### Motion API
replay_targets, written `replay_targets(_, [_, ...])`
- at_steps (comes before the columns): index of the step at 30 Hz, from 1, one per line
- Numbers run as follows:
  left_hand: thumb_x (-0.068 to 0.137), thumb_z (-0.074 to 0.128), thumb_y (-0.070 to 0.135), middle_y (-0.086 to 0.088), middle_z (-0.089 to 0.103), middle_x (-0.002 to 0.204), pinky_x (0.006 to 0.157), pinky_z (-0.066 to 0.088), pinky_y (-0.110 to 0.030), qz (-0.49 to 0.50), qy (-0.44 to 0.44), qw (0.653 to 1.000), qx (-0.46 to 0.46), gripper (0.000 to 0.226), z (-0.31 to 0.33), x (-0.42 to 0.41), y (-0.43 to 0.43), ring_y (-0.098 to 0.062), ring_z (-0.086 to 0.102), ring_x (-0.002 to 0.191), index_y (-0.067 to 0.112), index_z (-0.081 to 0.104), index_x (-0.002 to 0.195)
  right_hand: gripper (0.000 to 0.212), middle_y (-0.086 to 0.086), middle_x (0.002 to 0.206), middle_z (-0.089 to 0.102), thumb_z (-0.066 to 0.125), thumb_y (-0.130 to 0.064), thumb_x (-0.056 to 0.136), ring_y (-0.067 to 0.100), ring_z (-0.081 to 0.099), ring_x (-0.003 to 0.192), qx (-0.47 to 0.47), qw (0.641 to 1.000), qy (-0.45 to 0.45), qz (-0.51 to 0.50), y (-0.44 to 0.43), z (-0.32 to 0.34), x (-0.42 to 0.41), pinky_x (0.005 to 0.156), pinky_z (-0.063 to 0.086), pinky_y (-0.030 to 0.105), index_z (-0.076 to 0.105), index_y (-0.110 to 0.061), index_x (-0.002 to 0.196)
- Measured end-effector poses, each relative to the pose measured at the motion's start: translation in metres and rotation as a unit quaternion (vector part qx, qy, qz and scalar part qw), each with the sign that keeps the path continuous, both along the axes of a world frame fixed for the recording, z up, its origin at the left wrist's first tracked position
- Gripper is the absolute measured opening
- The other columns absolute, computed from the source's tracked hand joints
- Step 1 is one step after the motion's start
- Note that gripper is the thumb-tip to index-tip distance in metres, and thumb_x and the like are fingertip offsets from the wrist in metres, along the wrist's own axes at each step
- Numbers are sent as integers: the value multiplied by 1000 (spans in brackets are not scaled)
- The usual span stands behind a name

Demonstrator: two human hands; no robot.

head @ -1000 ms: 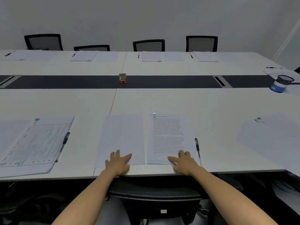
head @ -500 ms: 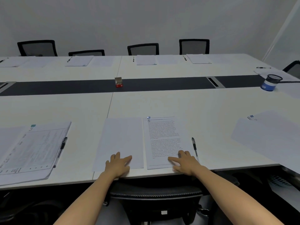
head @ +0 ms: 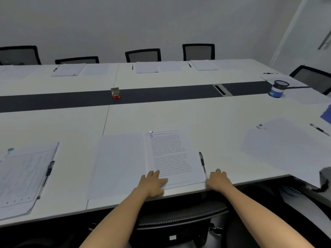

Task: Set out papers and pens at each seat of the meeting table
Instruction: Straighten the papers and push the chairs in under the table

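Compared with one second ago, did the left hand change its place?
Yes. The left hand went to the person's right: from the blank sheet, which has kept its place by the table seam, onto the printed document, at its near left corner.

White meeting table [head: 161, 115] with dark centre strip [head: 71, 100], clipped printed document [head: 170, 156] at near edge, blank sheet [head: 118, 163] beside it, black pen [head: 202, 161] just right, clipped forms [head: 23, 176] left, loose sheets [head: 286, 149] right, small red box [head: 115, 93] on strip, blue pen cup [head: 277, 90] far right.
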State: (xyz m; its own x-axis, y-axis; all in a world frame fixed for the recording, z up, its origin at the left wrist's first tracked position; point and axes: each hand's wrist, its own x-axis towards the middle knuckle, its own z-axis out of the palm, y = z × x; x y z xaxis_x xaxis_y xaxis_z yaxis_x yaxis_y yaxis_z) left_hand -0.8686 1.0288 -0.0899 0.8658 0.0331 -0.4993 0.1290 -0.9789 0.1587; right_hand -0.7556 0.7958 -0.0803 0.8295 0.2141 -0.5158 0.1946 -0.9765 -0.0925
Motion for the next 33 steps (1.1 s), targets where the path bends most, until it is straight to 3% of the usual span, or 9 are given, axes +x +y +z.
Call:
replay_targets(10, [94, 38, 28, -5, 6, 158, 114, 11, -48, 11, -23, 1000, -13, 50, -4, 11, 3, -26, 4, 145, 40, 31, 142, 36, 14, 134, 35, 34, -18, 96, 31, 35, 124, 37, 998, -47, -26, 11, -7, 18, 97, 37, 35, 44, -1, 126])
replay_targets(15, [94, 38, 26, -4, 11, 157, 113, 11, -44, 29, -45, 998, -27, 47, -5, 8, 1, -23, 7, 144, 39, 38, 139, 26, 16, 124, 43, 34, -6, 94, 32, 49, 109, 51, 995, -80, -37, 15, -16, 25, 76, 37, 28, 50, 1, 114])
replay_targets(20, [95, 36, 25, -4, 14, 157, 115, 9, -44, 46, -54, 997, -43, 44, -7, 2, 1, -23, 8, 144, 41, 43, 135, 28, 16, 119, 49, 32, -2, 94, 31, 55, 105, 55, 992, -105, -35, 20, -15, 40, 71, 35, 26, 52, 1, 113])
replay_targets(27, [95, 37, 27, -5, 18, 155, 114, 11, -44, 46, -51, 997, -42, 43, -5, -2, 2, -24, 12, 142, 41, 45, 134, 27, 16, 118, 51, 34, -3, 93, 32, 55, 103, 69, 991, -101, -45, 29, -13, 51, 72, 37, 28, 53, 1, 112])
replay_targets(33, [96, 37, 33, -4, 31, 148, 114, 14, -42, 49, -62, 996, -39, 37, -2, 2, 4, -22, 22, 137, 40, 51, 130, 19, 18, 116, 49, 38, -9, 94, 27, 44, 82, 90, 990, -96, -53, 11, -6, 48, 67, 35, 28, 53, 1, 101])
